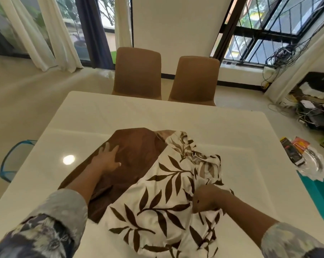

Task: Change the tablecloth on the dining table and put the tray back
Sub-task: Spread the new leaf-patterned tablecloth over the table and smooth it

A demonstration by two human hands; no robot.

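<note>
A crumpled tablecloth lies on the glossy white dining table, in the lower centre of the frame, on the near half of the tabletop. It is only partly spread. Its long axis runs from the bottom edge of the frame up towards the middle of the table. Its plain brown panel slants from lower left to upper centre. The white part, printed with brown leaves, is bunched to the right of that panel and below it.

The left hand rests flat on the brown panel with its fingers straight and spread, pointing up the frame. The right hand has its fingers curled around a gathered fold of the leaf-printed fabric at lower right.

Two brown chairs stand side by side at the far edge of the table. At the right edge of the frame, off the table, a silvery scalloped tray sits on a teal surface. It holds a dark oblong item and an orange packet. A blue-framed object stands by the table's left side.
</note>
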